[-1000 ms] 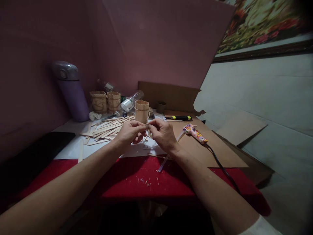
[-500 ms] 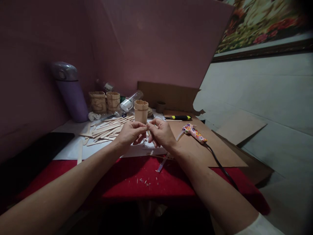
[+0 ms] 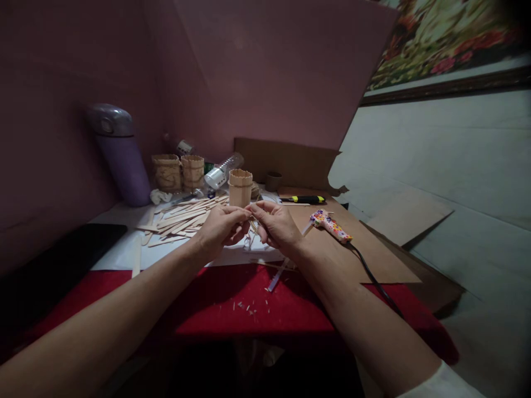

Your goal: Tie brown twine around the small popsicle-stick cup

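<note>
My left hand (image 3: 224, 229) and my right hand (image 3: 276, 224) meet at the fingertips over the white paper (image 3: 166, 256). Both are closed in a pinch on something too small to make out; thin pale strands show beneath the fingers. Just behind them stands a wooden stick cup (image 3: 240, 190) with a band around its upper part. Flat wooden sticks (image 3: 182, 221) lie in a loose pile left of the cup. A clear glue stick (image 3: 277, 275) lies below my right hand, partly over the red cloth (image 3: 224, 309).
A flowered glue gun (image 3: 332, 225) with a black cord rests on cardboard (image 3: 373, 260) at right, near a yellow-black cutter (image 3: 308, 199). Two decorated cups (image 3: 167, 172), a clear bottle (image 3: 224, 171) and a purple flask (image 3: 122, 160) stand or lie behind, at left.
The fingers of my right hand have shifted slightly, and more of the pale strands shows below the fingertips. My left hand has barely moved.
</note>
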Action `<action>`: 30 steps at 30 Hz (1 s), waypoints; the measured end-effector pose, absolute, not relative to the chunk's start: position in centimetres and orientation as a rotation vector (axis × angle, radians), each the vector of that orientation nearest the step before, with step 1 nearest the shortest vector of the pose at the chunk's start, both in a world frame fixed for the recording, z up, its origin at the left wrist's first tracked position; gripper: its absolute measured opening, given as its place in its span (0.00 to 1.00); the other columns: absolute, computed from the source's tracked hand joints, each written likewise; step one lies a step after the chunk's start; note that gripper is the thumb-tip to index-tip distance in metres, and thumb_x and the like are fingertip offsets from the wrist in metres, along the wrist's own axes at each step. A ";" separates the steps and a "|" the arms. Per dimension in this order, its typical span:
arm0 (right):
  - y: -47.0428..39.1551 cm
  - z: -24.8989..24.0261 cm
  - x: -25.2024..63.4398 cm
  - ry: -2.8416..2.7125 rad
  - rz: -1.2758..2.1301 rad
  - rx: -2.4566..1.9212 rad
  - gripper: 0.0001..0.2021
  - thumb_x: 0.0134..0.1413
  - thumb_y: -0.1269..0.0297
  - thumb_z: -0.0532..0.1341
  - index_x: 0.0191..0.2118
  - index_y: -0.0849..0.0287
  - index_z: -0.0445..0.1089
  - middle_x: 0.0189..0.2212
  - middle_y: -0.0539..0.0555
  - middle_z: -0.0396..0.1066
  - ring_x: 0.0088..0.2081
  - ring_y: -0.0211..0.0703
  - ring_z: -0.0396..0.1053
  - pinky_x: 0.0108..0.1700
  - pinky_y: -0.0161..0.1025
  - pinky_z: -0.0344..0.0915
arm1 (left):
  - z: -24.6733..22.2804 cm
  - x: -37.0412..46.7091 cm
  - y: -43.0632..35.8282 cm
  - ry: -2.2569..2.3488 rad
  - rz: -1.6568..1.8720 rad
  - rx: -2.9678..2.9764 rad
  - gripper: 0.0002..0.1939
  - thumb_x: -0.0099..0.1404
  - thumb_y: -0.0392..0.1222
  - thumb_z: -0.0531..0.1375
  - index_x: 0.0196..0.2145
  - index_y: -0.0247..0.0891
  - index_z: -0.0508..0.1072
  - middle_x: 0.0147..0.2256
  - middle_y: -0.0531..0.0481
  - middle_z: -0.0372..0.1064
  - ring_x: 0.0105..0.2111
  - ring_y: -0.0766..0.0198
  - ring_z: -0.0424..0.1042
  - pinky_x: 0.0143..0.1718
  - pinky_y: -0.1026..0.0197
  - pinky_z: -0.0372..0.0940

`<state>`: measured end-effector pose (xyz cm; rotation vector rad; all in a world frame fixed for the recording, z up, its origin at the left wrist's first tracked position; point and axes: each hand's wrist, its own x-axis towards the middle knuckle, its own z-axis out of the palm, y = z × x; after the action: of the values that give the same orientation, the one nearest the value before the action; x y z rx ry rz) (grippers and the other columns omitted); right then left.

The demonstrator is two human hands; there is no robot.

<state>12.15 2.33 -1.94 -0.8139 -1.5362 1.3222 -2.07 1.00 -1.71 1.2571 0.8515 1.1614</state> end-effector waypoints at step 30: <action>3.8 -0.4 14.0 -1.849 0.800 -1.009 0.10 0.47 0.63 0.60 0.21 0.61 0.63 0.17 0.44 0.57 0.18 0.29 0.49 0.21 0.31 0.46 | -1.6 -2.1 0.9 0.909 1.130 1.243 0.07 0.51 0.38 0.60 0.25 0.30 0.73 0.12 0.56 0.55 0.10 0.77 0.48 0.11 0.70 0.37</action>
<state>14.00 3.82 -0.41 -1.0086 -1.8488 0.7995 -2.09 0.93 -1.64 1.2430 0.9087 1.1300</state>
